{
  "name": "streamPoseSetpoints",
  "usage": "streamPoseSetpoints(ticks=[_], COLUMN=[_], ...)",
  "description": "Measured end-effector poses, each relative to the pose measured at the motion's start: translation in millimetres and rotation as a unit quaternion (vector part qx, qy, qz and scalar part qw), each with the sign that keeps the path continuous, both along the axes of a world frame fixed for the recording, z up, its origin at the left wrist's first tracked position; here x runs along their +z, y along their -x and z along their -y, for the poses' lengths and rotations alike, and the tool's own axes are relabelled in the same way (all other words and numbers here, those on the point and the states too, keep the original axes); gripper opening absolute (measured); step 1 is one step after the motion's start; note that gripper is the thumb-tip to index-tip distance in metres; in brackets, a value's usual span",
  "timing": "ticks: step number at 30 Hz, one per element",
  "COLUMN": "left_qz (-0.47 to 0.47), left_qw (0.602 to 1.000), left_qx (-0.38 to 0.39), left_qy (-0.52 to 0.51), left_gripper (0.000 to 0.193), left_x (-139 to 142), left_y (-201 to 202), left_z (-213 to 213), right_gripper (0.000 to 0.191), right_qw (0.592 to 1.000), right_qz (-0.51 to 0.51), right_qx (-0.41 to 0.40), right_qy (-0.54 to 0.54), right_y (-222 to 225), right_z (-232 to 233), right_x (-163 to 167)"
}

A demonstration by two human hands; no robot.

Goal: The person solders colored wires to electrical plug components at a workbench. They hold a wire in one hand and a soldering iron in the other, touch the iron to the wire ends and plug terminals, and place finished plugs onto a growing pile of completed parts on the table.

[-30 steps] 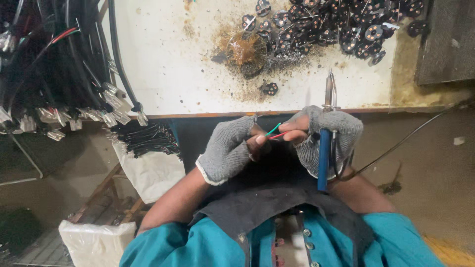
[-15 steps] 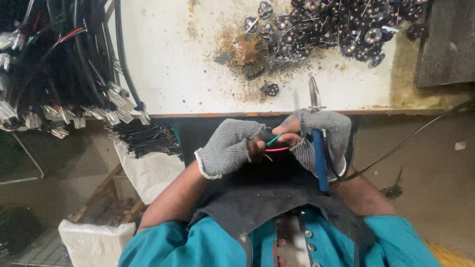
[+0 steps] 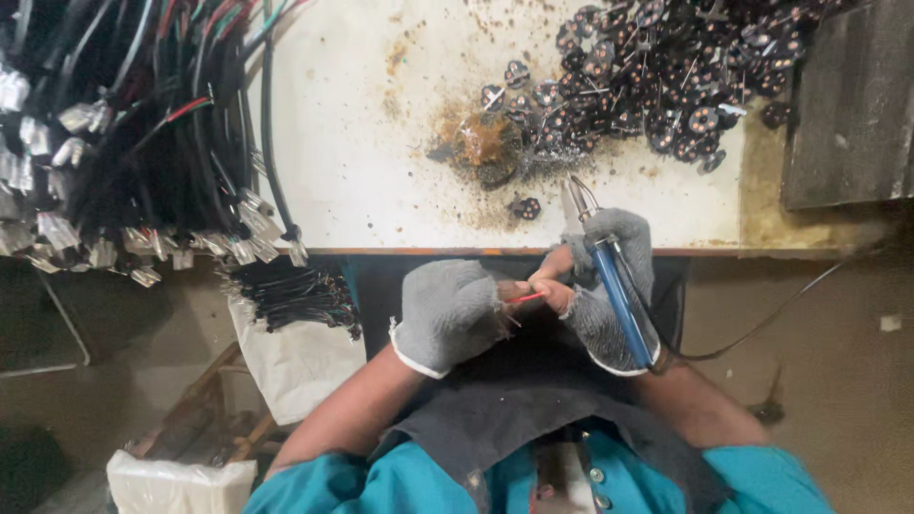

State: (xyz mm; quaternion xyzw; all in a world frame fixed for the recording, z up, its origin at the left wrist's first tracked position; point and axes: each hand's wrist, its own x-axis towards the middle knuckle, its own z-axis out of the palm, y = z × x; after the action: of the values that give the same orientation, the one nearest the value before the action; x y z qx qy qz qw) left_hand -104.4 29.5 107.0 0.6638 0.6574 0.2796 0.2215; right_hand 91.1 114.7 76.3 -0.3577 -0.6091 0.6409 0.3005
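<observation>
Two gloved hands meet just below the counter (image 3: 381,143) edge, close to the person's chest. The left hand (image 3: 447,314) is curled shut around some thin wires, so they stay still. One red wire (image 3: 526,298) pokes out between the two hands, and bare fingertips (image 3: 552,286) of the right hand pinch its end. The right hand (image 3: 605,286) also grips a blue-handled tool (image 3: 619,300) with its metal tip pointing up at the counter, likely kept ready there. Farther off lies a brown burnt spot (image 3: 486,143) and a pile of small round dark parts (image 3: 657,76). A big bunch of black cables (image 3: 124,133) hangs over the left side.
</observation>
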Motion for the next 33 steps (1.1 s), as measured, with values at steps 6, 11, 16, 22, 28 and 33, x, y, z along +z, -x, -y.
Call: streamPoseSetpoints(ticks=[6,11,16,22,28,33], left_qz=[-0.065,0.048,0.144,0.172,0.184,0.156], left_qw=[0.989,0.991,0.983,0.981,0.976,0.982], left_qx=[0.043,0.106,0.112,0.094,0.111,0.105], left_qy=[-0.122,-0.068,-0.016,0.014,0.035,0.021], left_gripper=[0.019,0.012,0.013,0.013,0.014,0.016], left_x=[5.2,7.2,6.0,6.0,-2.4,-8.2], left_y=[-0.6,-2.5,1.4,2.6,7.0,6.6], left_z=[-2.9,2.3,-0.3,2.4,7.6,5.1], right_gripper=[0.045,0.019,0.022,0.016,0.020,0.021], right_qw=[0.998,0.993,0.997,0.996,0.995,0.995], right_qz=[0.044,0.050,0.070,0.090,0.083,0.082], right_qx=[-0.017,-0.039,0.036,0.015,0.029,0.041], right_qy=[-0.037,0.101,-0.024,-0.019,-0.036,-0.027], right_y=[7.2,9.6,8.3,20.1,25.0,25.2], right_z=[0.0,1.8,-8.8,-6.4,-11.7,-18.7], right_x=[1.6,18.3,30.3,27.6,31.5,35.2])
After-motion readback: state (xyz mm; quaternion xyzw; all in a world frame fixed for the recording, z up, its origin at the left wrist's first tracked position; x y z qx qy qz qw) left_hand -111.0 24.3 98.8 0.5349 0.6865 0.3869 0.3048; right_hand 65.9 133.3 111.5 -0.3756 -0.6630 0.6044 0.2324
